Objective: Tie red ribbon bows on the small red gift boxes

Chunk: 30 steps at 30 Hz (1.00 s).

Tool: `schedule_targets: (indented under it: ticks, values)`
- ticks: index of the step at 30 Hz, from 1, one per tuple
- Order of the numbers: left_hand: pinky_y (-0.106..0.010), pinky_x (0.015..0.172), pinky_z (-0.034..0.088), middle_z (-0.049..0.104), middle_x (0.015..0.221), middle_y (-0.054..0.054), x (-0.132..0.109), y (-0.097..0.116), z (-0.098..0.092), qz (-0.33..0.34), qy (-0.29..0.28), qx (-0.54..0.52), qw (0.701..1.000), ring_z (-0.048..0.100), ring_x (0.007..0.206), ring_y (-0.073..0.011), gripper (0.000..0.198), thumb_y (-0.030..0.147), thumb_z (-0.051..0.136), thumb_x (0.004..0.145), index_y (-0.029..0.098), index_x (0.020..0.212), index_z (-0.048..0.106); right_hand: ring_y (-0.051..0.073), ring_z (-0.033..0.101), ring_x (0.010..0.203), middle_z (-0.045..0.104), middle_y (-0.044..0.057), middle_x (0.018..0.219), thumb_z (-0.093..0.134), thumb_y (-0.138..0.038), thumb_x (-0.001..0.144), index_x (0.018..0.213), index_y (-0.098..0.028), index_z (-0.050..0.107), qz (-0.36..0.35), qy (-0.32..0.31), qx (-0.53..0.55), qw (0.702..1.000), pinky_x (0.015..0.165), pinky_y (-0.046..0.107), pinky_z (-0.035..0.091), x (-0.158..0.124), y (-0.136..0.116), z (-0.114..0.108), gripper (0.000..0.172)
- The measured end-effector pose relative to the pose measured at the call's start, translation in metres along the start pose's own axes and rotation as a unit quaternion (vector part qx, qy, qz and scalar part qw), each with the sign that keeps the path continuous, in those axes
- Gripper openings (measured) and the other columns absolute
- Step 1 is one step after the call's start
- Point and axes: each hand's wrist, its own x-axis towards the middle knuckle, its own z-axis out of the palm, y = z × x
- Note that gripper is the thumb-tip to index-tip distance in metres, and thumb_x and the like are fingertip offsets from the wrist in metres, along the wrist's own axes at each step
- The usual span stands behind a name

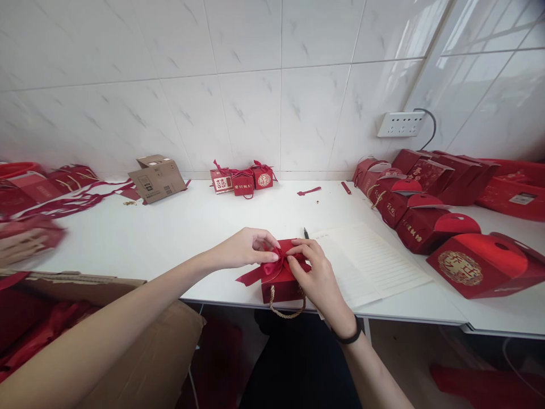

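White wall tiles are fronted by a white table, at whose near edge a red box (gold rope handle dangling) is placed, its ribbon pinched between nearly closed thumb and fingers by both the left hand and the right hand.

A: Back wall?
B: Pale tiles, white power strip, dark cable curving off it.
A: Table?
B: White top; lined sheets, pen near their left edge; brown cardboard by the wall.
A: Far right?
B: Red basin, white label on it.
A: Lower left?
B: Open carton, red stuff inside.
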Motion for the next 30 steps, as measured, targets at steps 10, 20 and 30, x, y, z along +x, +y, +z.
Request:
schedule_targets:
  ticks: [10, 20, 30]
  values:
    - [-0.020, 0.047, 0.042, 0.052, 0.049, 0.004, -0.0036, 0.0095, -0.0021, -0.066, -0.019, -0.027, 0.997, 0.047, 0.043, -0.0068, 0.021, 0.031, 0.054, 0.081, 0.013, 0.089, 0.061, 0.023, 0.052, 0.102, 0.053, 0.010, 0.103, 0.049, -0.020, 0.082, 0.083, -0.019, 0.059, 0.006, -0.002, 0.006, 1.000, 0.088, 0.042, 0.044, -0.0007, 0.0004, 0.0002, 0.011]
    - [-0.019, 0.040, 0.044, 0.050, 0.056, 0.003, -0.0011, 0.0054, -0.0030, -0.071, 0.019, -0.057, 0.996, 0.046, 0.044, -0.0057, 0.027, 0.039, 0.063, 0.075, 0.013, 0.079, 0.057, 0.023, 0.053, 0.101, 0.054, 0.009, 0.103, 0.049, -0.022, 0.082, 0.081, -0.020, 0.060, 0.012, 0.006, 0.010, 1.000, 0.087, 0.042, 0.045, -0.0008, -0.0003, 0.0005, 0.011]
    - [-0.015, 0.030, 0.033, 0.049, 0.058, 0.003, -0.0021, 0.0054, -0.0027, -0.082, -0.014, 0.041, 0.996, 0.041, 0.038, -0.0039, 0.030, 0.043, 0.058, 0.078, 0.014, 0.079, 0.060, 0.023, 0.052, 0.103, 0.053, 0.010, 0.105, 0.049, -0.022, 0.082, 0.082, -0.020, 0.060, 0.017, 0.001, 0.015, 1.000, 0.088, 0.042, 0.045, -0.0011, -0.0001, 0.0003, 0.011]
